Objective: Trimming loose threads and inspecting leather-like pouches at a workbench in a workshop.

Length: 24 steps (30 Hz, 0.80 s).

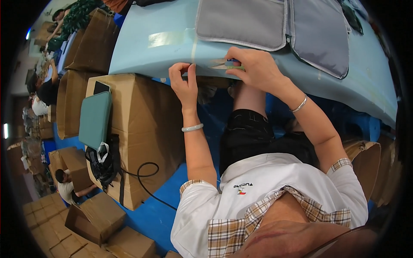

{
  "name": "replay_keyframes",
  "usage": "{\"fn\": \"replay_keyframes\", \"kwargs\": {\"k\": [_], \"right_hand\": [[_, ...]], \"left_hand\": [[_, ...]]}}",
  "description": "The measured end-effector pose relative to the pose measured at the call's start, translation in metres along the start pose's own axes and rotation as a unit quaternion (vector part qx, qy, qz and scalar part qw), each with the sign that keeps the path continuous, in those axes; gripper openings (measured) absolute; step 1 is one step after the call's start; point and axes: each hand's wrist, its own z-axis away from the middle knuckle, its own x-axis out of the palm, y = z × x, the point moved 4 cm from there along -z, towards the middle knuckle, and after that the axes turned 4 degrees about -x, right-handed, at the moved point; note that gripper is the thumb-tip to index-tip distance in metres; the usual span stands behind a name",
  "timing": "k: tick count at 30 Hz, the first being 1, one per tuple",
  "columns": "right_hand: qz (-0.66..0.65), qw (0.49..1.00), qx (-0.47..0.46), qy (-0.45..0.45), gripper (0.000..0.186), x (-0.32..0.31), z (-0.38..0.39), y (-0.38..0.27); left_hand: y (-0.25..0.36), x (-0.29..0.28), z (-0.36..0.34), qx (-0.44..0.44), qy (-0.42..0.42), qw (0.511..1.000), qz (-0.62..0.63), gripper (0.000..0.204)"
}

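Observation:
In my right hand (258, 69) is a pair of small thread snips (220, 66) with a blue and green handle. Its pointed blades face left, toward my left hand (184, 81). That hand is closed in a pinch at the table's near edge, and what lies between its fingertips is too small to make out. A grey padded case (245, 21) lies opened out on the pale blue tabletop (146, 56), just beyond my right hand. Its second grey panel (320, 34) hangs a little over to the right.
A large cardboard box (146, 112) stands to my left, carrying a teal zip case (94, 116), a dark phone-like slab (102, 87) and a black strapped bundle (105, 165) with a cable. More cartons (94, 215) and several people are farther left. Another carton (363, 163) is at my right.

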Motion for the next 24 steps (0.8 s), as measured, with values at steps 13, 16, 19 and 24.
{"fn": "replay_keyframes", "kwargs": {"k": [13,16,19,24], "right_hand": [[-0.050,0.992,0.092,0.070,0.030,-0.048,0.053,0.015],[-0.089,0.975,0.130,0.156,0.025,-0.078,0.080,0.023],[-0.079,0.952,0.164,0.246,0.021,-0.119,0.112,0.045],[0.105,0.874,0.303,0.366,0.030,-0.190,0.188,0.104]], "left_hand": [[-0.046,0.005,0.017,-0.124,-0.011,0.992,-0.004,0.011],[-0.033,-0.002,0.022,-0.151,0.000,0.988,0.027,0.009],[-0.016,-0.007,0.017,-0.227,-0.025,0.968,0.103,0.018],[0.051,0.018,-0.004,-0.151,-0.098,0.979,0.091,0.021]]}}
